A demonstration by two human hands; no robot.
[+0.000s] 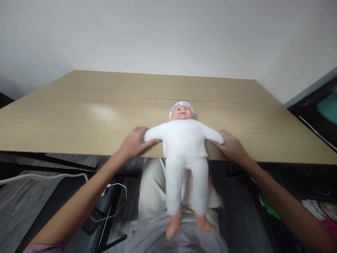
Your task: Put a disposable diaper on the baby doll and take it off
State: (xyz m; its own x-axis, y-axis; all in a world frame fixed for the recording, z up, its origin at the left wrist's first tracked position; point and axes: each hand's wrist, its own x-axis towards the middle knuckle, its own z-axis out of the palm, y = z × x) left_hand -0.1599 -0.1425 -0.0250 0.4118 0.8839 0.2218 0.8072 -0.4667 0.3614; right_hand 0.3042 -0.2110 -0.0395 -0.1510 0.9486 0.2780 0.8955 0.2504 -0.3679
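A baby doll (184, 138) in a white top and white trousers lies face up at the table's near edge. Its white headband reads "Happy Baby". The legs hang past the edge towards my lap, with the bare feet showing. My left hand (137, 140) is closed on the end of the doll's sleeve on the left. Opposite it, my right hand (230, 144) grips the other sleeve end, thumb beneath the cloth. Both doll arms are stretched out sideways, and the doll's own hands are hidden.
The wooden table (105, 88) reaches back to a pale wall (168, 35). A black-framed object (310, 102) stands at the right. Below on the left, a white cable (44, 176) runs over a dark seat (60, 196) with a phone-like dark object (92, 221) on it.
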